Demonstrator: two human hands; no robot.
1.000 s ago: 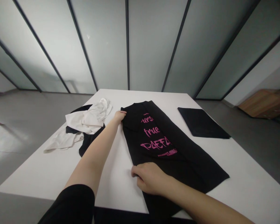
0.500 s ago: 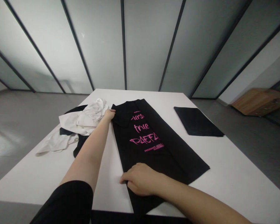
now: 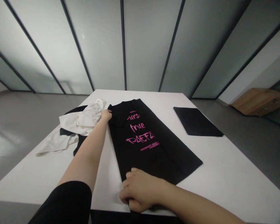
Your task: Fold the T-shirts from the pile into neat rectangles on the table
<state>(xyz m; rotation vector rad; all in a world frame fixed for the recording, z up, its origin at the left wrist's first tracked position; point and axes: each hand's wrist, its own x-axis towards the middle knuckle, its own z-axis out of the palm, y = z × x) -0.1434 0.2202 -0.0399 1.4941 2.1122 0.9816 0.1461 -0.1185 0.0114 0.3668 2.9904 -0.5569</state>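
A black T-shirt (image 3: 140, 158) with pink lettering lies on the table, its right side folded inward in a long strip. At its far left corner, by the sleeve, my left hand (image 3: 106, 115) is closed on the cloth with the arm stretched out. My right hand (image 3: 141, 189) grips the near left edge of the shirt by the hem, fingers curled round the cloth. The hem beneath that hand is partly hidden by it.
The white table (image 3: 238, 174) carries a heap of crumpled white clothes (image 3: 86, 118) and black cloth (image 3: 79, 144) at the left. A folded black garment (image 3: 198, 121) lies flat at the right. Frosted glass panels (image 3: 144, 43) and a wooden cabinet (image 3: 261, 101) stand beyond.
The shirt has shifted a little to the left, with my left hand moving along at its far corner. My right hand has moved nearer to me and closed on the shirt's edge.
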